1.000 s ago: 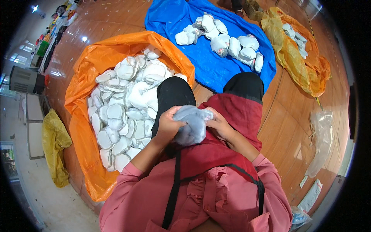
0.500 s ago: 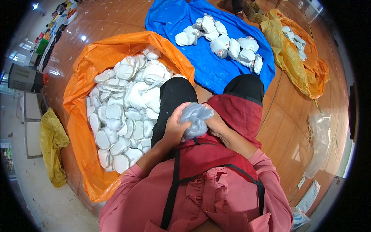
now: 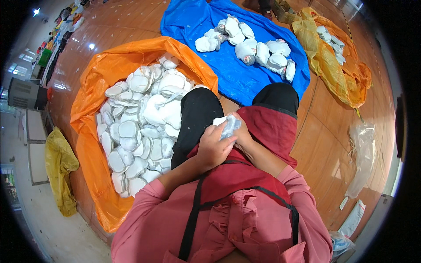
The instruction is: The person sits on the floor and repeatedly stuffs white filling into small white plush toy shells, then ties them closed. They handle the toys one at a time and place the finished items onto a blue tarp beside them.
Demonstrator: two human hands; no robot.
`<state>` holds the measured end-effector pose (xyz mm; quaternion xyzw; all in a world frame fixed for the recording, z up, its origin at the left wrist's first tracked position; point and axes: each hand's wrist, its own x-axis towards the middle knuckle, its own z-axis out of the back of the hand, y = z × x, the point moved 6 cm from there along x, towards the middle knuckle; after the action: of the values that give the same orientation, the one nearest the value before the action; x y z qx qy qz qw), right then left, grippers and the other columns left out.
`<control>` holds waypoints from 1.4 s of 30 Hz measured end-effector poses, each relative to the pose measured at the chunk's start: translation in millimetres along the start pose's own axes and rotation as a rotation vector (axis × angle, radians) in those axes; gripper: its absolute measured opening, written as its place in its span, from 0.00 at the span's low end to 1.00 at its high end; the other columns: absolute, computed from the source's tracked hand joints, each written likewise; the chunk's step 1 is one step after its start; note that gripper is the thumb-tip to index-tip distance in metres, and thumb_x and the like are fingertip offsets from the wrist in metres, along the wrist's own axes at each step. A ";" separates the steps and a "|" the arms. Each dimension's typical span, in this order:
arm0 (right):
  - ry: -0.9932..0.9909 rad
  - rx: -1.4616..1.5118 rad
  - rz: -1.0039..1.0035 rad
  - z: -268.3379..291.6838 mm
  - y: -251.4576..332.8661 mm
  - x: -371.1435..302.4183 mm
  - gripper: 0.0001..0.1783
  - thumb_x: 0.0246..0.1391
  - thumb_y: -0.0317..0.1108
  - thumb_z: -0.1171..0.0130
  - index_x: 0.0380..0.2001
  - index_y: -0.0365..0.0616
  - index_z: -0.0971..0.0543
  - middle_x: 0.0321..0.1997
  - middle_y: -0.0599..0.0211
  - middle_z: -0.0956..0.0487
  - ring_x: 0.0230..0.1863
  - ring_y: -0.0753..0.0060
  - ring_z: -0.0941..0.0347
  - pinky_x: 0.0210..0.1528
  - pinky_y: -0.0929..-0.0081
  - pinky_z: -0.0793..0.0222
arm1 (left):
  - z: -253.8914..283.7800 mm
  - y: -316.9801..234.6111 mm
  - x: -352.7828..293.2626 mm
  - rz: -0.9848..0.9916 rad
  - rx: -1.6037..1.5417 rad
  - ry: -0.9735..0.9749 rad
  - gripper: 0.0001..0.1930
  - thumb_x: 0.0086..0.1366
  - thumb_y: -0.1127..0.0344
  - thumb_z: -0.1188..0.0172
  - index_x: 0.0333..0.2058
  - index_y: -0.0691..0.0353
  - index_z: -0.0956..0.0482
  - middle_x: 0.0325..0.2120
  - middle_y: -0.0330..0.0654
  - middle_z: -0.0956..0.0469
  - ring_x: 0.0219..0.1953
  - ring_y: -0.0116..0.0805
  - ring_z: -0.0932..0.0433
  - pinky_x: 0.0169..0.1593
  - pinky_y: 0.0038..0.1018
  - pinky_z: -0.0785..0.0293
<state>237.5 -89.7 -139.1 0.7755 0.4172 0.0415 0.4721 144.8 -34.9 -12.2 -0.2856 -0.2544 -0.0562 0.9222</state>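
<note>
Over my lap, both hands grip one small, soft grey-and-white fabric piece [image 3: 228,126], bunched up between them. My left hand [image 3: 214,145] is closed on its left side, thumb and fingers pinching it. My right hand [image 3: 243,133] wraps its right side, with part of the piece hidden in the palm. Left of my knee, many flat, rounded white fabric pieces [image 3: 128,129] lie heaped in an open orange sack [image 3: 87,144]. Past my knees, several plumper white stuffed pieces [image 3: 262,53] rest on a blue sheet [image 3: 186,26].
At the far right a yellow-orange sack [image 3: 326,65] holds more white pieces [image 3: 332,44], with a cardboard box [image 3: 284,11] beside it. Clear plastic [image 3: 362,158] lies on the right floor. A yellow bag [image 3: 60,171] is at the left. Another person's foot [image 3: 267,15] shows at the top.
The piece, mostly grey and spread before, is now smaller and bunched, with white showing. My left hand has shifted right, closer to my right hand.
</note>
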 end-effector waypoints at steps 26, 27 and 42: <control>0.230 -0.770 0.536 -84.2 28.4 11.6 0.14 0.41 0.23 0.42 0.35 0.41 0.29 0.30 0.64 0.29 0.33 0.69 0.31 0.37 0.74 0.33 | 47.1 108.2 -1.0 0.293 0.340 -0.251 0.21 0.49 0.79 0.42 0.44 0.67 0.32 0.35 0.54 0.32 0.37 0.56 0.29 0.40 0.42 0.31; 0.195 -0.878 0.440 -95.0 31.8 7.3 0.14 0.40 0.24 0.42 0.34 0.41 0.29 0.31 0.57 0.29 0.34 0.57 0.28 0.38 0.69 0.32 | 49.1 114.6 -2.2 0.301 0.339 -0.285 0.18 0.50 0.78 0.43 0.42 0.66 0.32 0.34 0.54 0.33 0.36 0.56 0.29 0.39 0.42 0.32; -0.152 -0.212 0.174 -37.8 4.0 35.9 0.11 0.49 0.24 0.45 0.38 0.43 0.29 0.32 0.73 0.29 0.34 0.80 0.34 0.37 0.82 0.36 | 36.1 143.5 -42.1 0.813 -0.929 0.014 0.24 0.54 0.78 0.37 0.51 0.66 0.31 0.42 0.41 0.24 0.43 0.28 0.23 0.47 0.24 0.27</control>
<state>245.8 -39.5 -127.1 0.7553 0.3048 0.0672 0.5762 128.3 102.6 -79.2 -0.7312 -0.0680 0.1931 0.6508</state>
